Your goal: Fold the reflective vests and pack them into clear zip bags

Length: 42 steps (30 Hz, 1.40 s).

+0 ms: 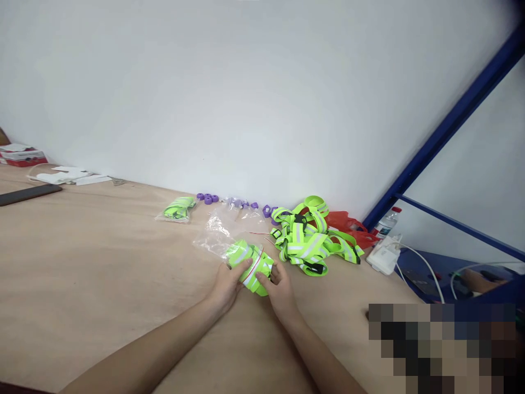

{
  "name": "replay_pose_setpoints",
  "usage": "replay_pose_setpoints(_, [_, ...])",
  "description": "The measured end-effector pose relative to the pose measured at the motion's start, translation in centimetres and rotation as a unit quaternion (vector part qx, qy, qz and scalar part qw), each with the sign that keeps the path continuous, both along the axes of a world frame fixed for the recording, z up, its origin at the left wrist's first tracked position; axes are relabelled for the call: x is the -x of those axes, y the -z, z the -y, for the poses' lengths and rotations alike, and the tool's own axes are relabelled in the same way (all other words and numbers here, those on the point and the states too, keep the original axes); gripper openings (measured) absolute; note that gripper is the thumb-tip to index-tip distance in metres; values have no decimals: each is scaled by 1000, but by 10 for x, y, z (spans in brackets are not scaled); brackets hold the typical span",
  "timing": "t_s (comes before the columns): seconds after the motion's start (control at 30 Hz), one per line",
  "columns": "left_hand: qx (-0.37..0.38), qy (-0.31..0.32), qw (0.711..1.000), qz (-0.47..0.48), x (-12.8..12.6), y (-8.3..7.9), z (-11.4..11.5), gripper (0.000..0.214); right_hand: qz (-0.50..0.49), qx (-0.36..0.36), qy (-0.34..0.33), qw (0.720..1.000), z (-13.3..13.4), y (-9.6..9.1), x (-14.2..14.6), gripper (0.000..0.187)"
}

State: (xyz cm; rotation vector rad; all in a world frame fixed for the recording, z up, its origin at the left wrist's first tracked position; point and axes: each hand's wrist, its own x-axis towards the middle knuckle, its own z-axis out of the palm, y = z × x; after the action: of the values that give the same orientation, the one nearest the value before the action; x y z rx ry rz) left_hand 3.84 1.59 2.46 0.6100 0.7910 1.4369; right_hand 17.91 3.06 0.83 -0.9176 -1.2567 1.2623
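Both my hands hold a folded neon-green reflective strap bundle (251, 266) that sits partly inside a clear zip bag (213, 235) on the wooden table (102, 273). My left hand (229, 282) grips the bundle's left side with the thumb on top. My right hand (278, 285) pinches its right end at the bag's red-lined mouth. A loose pile of the same green reflective straps (309, 236) with black buckles lies just right of my hands.
A bagged green strap (179, 209) lies further back left. Purple rings (208, 198) line the wall. A red bag (348, 223), a water bottle (388, 221) and a white charger (383, 257) sit at the right by a blue frame (451, 123). A black phone (28, 193) and papers lie far left.
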Motion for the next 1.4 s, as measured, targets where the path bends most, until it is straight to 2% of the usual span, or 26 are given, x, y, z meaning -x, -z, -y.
replay_pose_setpoints(0.23, [-59, -49, 991, -113, 4, 6, -7, 53, 8, -30, 57, 998, 0, 6, 1, 50])
replay_pose_setpoints(0.4, [-74, -106, 983, -134, 3, 1, -6, 55, 17, -35, 59, 997, 5, -3, 3, 44])
replay_pose_setpoints(0.5, [-82, -80, 984, -139, 3, -1, -6, 52, 0, -24, 56, 998, 5, -6, 4, 44])
replay_pose_setpoints(0.67, [-72, -32, 991, -109, 1, -1, -6, 53, -59, 8, 36, 998, 2, 0, 6, 50])
replay_pose_setpoints(0.93, [-40, -13, 994, -101, -10, 3, 0, 54, -117, 72, 95, 986, 6, 3, 13, 50])
replay_pose_setpoints(1.13, [-30, -22, 993, -112, -7, 1, 4, 51, -64, 60, 34, 996, 7, -6, 7, 47])
replay_pose_setpoints(1.3, [-32, -36, 995, -85, -2, -1, 5, 49, -14, 55, -118, 991, 10, -11, -4, 49])
replay_pose_setpoints(1.4, [-43, -46, 995, -82, 0, -3, 4, 50, -15, 51, -147, 988, 9, -7, -3, 44])
